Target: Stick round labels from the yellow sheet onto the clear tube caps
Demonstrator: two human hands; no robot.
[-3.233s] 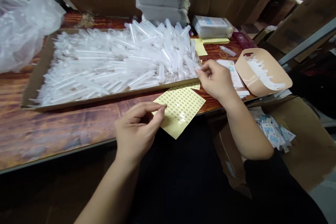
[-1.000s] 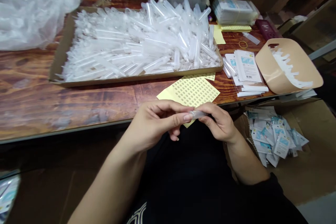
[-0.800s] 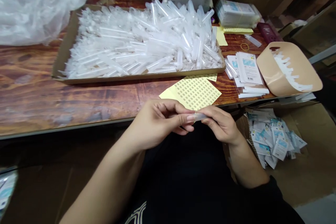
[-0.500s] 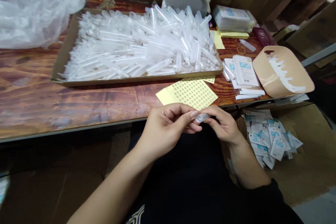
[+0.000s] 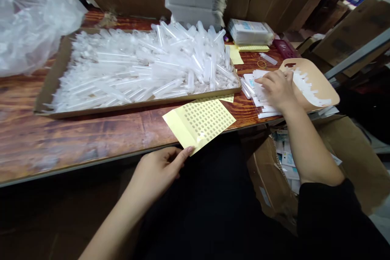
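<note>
2 hands apart, right hand (image 5: 276,89) flat on packets (image 5: 258,96)

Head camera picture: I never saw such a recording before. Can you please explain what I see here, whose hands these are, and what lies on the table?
The camera sits on a person's head and looks down, so both bare arms belong to that person. No machine is involved.

The left hand is at the near table edge, its fingertip touching the corner of a yellow sticker sheet covered in small dots. The right hand rests flat on a stack of small printed packets, next to a tan basket. Neither hand grips anything that I can see.

On the wooden table lies a flat cardboard tray heaped with clear plastic tubes. A clear plastic bag sits at the far left. A cardboard box of packets stands below the table.
</note>
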